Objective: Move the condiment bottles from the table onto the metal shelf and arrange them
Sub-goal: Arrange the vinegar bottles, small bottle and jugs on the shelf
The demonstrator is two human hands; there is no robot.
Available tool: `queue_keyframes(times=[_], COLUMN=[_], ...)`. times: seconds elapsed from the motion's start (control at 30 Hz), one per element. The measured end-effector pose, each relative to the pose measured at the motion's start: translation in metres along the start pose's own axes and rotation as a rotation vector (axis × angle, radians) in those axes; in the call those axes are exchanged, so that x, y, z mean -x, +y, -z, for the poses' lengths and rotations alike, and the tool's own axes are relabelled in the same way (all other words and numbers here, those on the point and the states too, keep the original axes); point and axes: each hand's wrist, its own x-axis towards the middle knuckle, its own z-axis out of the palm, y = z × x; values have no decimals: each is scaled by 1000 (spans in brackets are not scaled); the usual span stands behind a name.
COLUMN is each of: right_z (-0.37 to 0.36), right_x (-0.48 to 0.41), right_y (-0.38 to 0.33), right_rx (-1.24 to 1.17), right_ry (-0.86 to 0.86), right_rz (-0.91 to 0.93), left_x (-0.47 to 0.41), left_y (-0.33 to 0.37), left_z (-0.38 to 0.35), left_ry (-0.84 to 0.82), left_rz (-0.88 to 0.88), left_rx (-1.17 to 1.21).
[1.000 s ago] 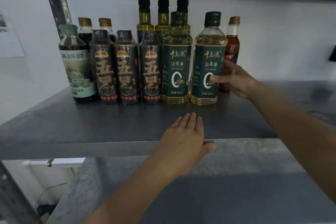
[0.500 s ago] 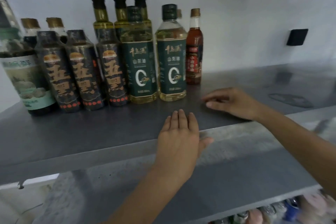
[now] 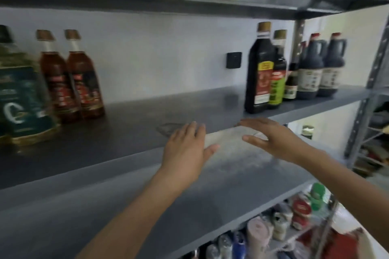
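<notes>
Fingers spread flat on the left hand (image 3: 185,149), palm down on the front lip of the metal shelf (image 3: 130,132), holding nothing. The right hand (image 3: 273,139) is open too, fingers extended and loosely apart, thumb below, hovering just past the shelf's front edge with nothing in its grasp.

Plenty of room here: a wide bare stretch of shelf runs between the two groups of bottles, right behind both hands. The shelf above (image 3: 147,0) hangs low over it (headroom looks tight for the tallest bottles).

Off to the left, well apart from the left fingertips, stand two reddish-brown bottles (image 3: 71,82) side by side, and beside them, nearer the front, a green-labelled oil bottle (image 3: 21,101), cut off by the frame edge. To the right, a tall dark bottle (image 3: 260,69) stands near the front edge, just beyond the right hand's fingertips but not touching them. Behind it sit a green-labelled dark bottle (image 3: 277,78) and dark jugs with handles (image 3: 320,67) by the corner post (image 3: 362,111). The picture is motion-blurred; labels cannot be read.
</notes>
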Motion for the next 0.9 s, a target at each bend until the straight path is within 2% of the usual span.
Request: queue_keyframes(times=[0.07,0.13,0.3,0.37,0.47,0.6,0.73,0.9], right_z=[18,34,54,56,55,47,40,32], right_x=[9,12,-16,-34,-61,-90,-108,-122], right_y=[45,84,141,151,162,171,176,188], right_rx=[-32,-67,-165,-312,-636,-827,-820,-789], right_ry=[42,75,147,156,133,86,127,90], right_rz=[-105,-178,-241,-220,-200,-173,-172,-100], left_x=[-30,-63,-129,-149,-174,-193,-206,-206], left_y=[24,43,67,78,91,104,105,107], left_z=[-9,-17,-40,-43,-45,-54,-63,-63], left_ry=[-111,-280,-273,-247,-119,26,71,76], left_rz=[13,114,274,305,265,261,331,369], left_rx=[108,295,788,908,955,952,999,1033])
